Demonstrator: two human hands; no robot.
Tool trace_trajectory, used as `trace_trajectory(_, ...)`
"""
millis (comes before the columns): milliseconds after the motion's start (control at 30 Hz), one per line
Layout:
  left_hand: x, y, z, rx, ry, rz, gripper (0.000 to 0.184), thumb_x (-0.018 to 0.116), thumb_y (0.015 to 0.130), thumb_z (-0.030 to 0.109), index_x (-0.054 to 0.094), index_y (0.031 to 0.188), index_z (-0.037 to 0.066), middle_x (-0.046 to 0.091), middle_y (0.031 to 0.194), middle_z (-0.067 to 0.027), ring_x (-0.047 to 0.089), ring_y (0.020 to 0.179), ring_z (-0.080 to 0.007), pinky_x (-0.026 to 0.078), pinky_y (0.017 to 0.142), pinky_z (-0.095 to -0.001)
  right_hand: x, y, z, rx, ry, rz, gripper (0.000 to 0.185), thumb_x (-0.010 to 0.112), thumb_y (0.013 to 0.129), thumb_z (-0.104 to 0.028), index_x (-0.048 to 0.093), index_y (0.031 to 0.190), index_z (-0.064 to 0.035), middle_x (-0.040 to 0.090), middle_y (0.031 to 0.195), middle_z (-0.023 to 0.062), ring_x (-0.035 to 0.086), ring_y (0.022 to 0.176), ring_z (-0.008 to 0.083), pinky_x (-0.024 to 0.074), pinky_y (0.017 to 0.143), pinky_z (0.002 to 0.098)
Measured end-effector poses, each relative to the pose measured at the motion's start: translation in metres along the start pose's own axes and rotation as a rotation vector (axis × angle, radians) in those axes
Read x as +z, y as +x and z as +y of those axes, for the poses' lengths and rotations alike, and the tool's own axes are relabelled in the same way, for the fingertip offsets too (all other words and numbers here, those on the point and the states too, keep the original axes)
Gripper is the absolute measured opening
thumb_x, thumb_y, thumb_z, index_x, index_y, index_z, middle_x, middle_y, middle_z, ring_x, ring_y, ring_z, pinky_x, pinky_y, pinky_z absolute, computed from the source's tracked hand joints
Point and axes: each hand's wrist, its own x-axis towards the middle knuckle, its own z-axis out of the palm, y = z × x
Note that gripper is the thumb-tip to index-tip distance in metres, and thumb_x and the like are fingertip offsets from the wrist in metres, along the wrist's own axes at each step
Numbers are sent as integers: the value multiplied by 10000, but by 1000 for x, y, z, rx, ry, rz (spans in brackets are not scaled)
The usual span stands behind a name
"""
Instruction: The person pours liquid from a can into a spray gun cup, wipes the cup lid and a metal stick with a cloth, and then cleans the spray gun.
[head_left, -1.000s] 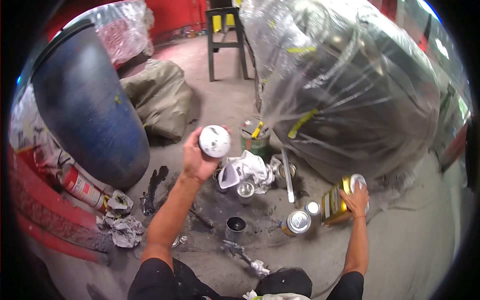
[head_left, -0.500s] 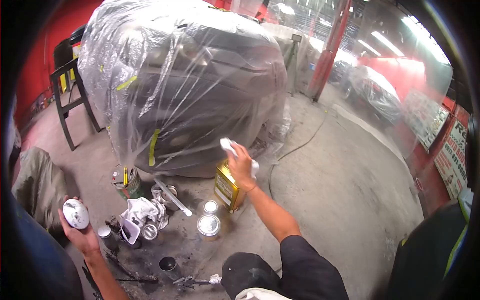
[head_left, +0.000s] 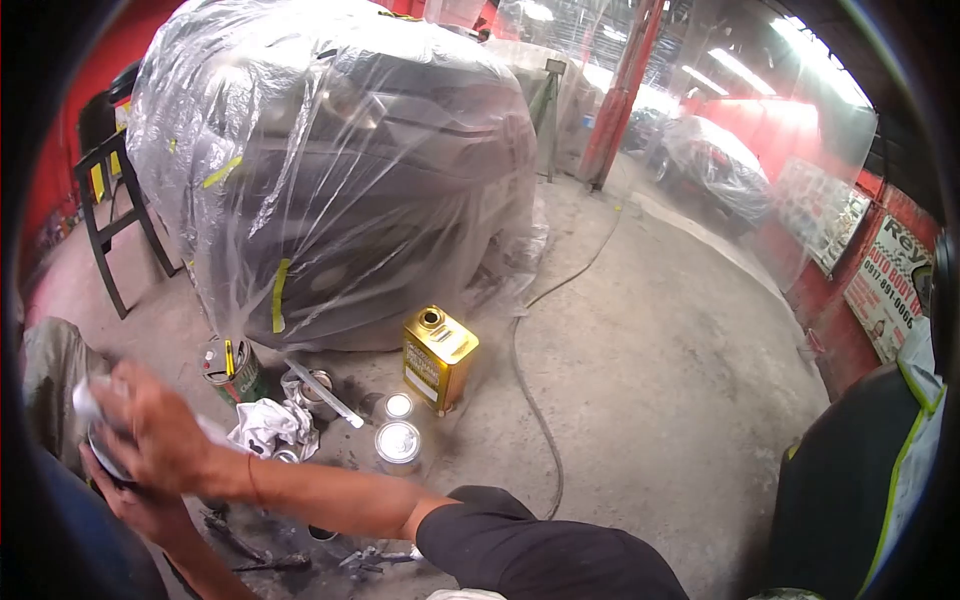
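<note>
At the lower left, my left hand (head_left: 150,512) holds a round piece (head_left: 108,455), largely covered now; earlier its face showed white with dark smudges. My right hand (head_left: 165,430) lies over it, fingers bent around a white cloth (head_left: 86,402) and smeared by motion. Whether cloth and round piece touch is hard to see. A gold rectangular can (head_left: 440,360) with an uncapped round mouth stands on the floor. Beside it are a round metal can (head_left: 398,443) and a smaller lidded can (head_left: 399,405). A crumpled white rag (head_left: 272,425) lies nearer my hands.
A car under clear plastic sheeting (head_left: 340,190) fills the back. A green-sided can (head_left: 235,372) and a pale mixing stick (head_left: 325,392) stand before it. A hose (head_left: 525,385) crosses the floor. A dark chair (head_left: 115,210) is at left, a red post (head_left: 625,100) behind.
My right hand has swung from above the gold can to the left hand, carrying the white cloth. The can's open mouth now shows. The view has shifted slightly right.
</note>
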Motion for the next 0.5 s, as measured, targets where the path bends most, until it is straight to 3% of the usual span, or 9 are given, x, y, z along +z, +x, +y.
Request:
trace_trajectory(67,-13,4,-8,-409,-504,-10,482,436,1015,167,322,1427,-56,515,1305,-222,559,1141,-289,464,964,-377,25,-28,-1,-78,-48,5,373,640,825,-148,588,1173,-24,515,1003,198,506,973,366,391,827,470)
trace_trajectory(133,-21,15,7,-508,-590,-45,442,372,1033,206,382,1405,-33,529,1305,-200,553,1162,-263,436,1002,-389,22,-35,-3,-67,-64,-59,377,637,830,-160,590,1180,-32,506,1028,184,475,1016,360,363,868,476)
trace_trajectory(200,-25,30,-4,-699,-1229,-160,463,306,1042,283,428,1392,6,546,1310,-161,535,1200,-251,391,1054,-398,21,-43,-2,-58,-98,-110,380,634,835,-173,592,1188,-40,497,1053,171,444,1058,353,335,909,481)
trace_trajectory(233,-26,43,10,-890,-1200,68,505,250,1041,342,438,1394,35,545,1340,-123,495,1258,-256,343,1096,-395,27,-53,-1,-129,-43,-173,374,629,838,-176,595,1186,-44,491,1048,156,436,1048,342,331,909,482)
trace_trajectory(267,-27,41,-2,-891,-1199,67,505,250,1041,342,438,1394,35,545,1340,-123,495,1258,-256,343,1096,-395,32,-61,2,-200,15,-240,368,624,841,-180,598,1185,-48,485,1043,141,428,1038,331,328,909,484)
trace_trajectory(333,-36,39,-30,-429,-1422,-651,511,249,1042,347,423,1412,39,519,1378,-132,468,1292,-258,324,1109,-380,26,-58,7,-80,112,-432,413,621,856,-194,586,1244,-58,472,1252,172,384,1221,380,285,1020,522)
trace_trajectory(400,-19,26,6,-466,-1390,-483,533,234,1047,351,379,1446,30,425,1462,-124,421,1327,-254,292,1122,-379,33,-60,11,-162,-59,-179,474,621,865,-193,555,1322,-84,324,1487,202,190,1418,423,172,1128,540)
trace_trajectory(433,-16,21,-1,-462,-1372,-475,533,234,1047,351,379,1446,30,425,1462,-124,421,1327,-254,292,1122,-379,24,-55,11,-27,-24,-411,491,583,905,-205,510,1381,-111,141,1591,182,1,1467,435,66,1168,525)
trace_trajectory(500,3,2,-27,-495,-1354,-499,530,241,1047,346,373,1447,25,413,1469,-122,414,1330,-258,288,1123,-377,45,-52,20,58,10,-219,475,556,922,-199,504,1388,-118,168,1582,183,29,1460,446,88,1167,519)
